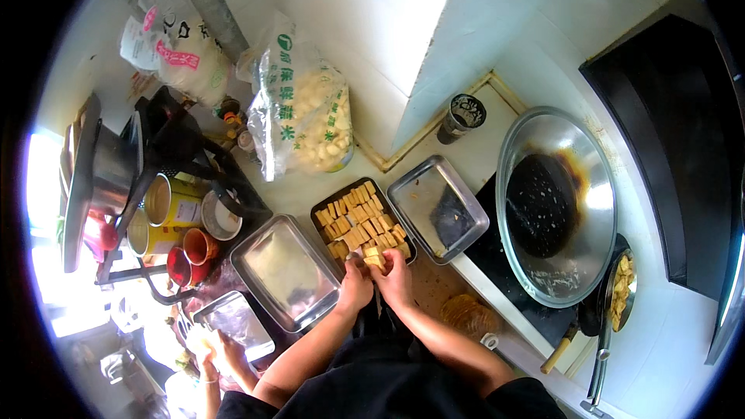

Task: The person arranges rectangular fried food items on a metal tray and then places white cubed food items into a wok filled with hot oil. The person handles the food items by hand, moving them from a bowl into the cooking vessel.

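Observation:
My left hand [356,286] and my right hand [396,279] meet at the near edge of a dark rectangular tray [317,223]. Between their fingertips they hold a few pale yellow blocks [374,257], which look like tofu. Rows of browned, tofu-like rectangular pieces [364,215] fill most of the tray. A small greyish tip shows by my left thumb, too small to identify. Left of the tray is a steel tray [285,270] with a shiny bottom. On the other side, another steel tray [439,209] holds a few crumbs and touches or overlaps the dark tray's edge.
A large steel bowl [593,186] with dark liquid stands on the black cooktop [495,250]. Behind it lies a ladle with food pieces [621,285]. A bag of peeled garlic [317,116] stands at the back. At lower left, another person's hands [224,355] work by a tray [238,320].

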Available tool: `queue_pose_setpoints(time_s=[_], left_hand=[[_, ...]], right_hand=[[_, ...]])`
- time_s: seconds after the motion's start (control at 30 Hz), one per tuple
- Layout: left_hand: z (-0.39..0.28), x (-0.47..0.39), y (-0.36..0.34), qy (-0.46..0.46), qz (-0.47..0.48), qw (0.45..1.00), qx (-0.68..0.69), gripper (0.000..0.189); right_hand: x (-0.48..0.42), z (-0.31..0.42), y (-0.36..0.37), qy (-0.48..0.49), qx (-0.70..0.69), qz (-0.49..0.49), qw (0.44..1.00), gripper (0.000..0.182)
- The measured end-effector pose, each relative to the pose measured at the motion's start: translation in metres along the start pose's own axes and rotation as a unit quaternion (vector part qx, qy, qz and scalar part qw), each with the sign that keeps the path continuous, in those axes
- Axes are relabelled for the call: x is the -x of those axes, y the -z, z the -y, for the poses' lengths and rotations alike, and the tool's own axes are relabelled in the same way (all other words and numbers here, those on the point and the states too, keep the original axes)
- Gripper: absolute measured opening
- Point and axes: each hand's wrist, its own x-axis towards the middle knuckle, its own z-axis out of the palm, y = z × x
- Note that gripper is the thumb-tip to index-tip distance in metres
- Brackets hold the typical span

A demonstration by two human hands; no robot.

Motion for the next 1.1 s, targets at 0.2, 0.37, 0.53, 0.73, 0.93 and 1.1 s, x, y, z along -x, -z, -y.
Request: queue_pose_setpoints(time_s=[0.2,0.37,0.53,0.73,0.93,1.1], left_hand=[[0.008,0.000,-0.004,-0.024,-0.102,0.974,0.201,0.051],[0.017,-0.008,-0.006,0.056,-0.095,0.936,0.335,0.040],[0.008,-0.008,0.006,0.067,-0.026,0.922,0.382,0.026],[0.005,-0.006,-0.003,0.066,-0.087,0.897,0.429,0.010],[0.014,-0.003,0.004,0.115,-0.009,0.881,0.459,0.025],[0.001,0.004,0.001,0.086,-0.043,0.867,0.489,0.019]], right_hand=[[0.003,0.009,-0.017,0.043,0.091,-0.010,0.995,0.037],[0.000,0.013,-0.017,0.070,0.203,0.023,0.976,0.027],[-0.007,0.010,-0.017,0.157,0.248,0.021,0.956,0.026],[-0.015,0.011,-0.018,0.210,0.273,-0.010,0.939,0.025],[-0.017,0.005,-0.024,0.218,0.278,-0.015,0.935,0.023],[-0.020,0.002,-0.029,0.236,0.271,-0.004,0.933,0.024]])
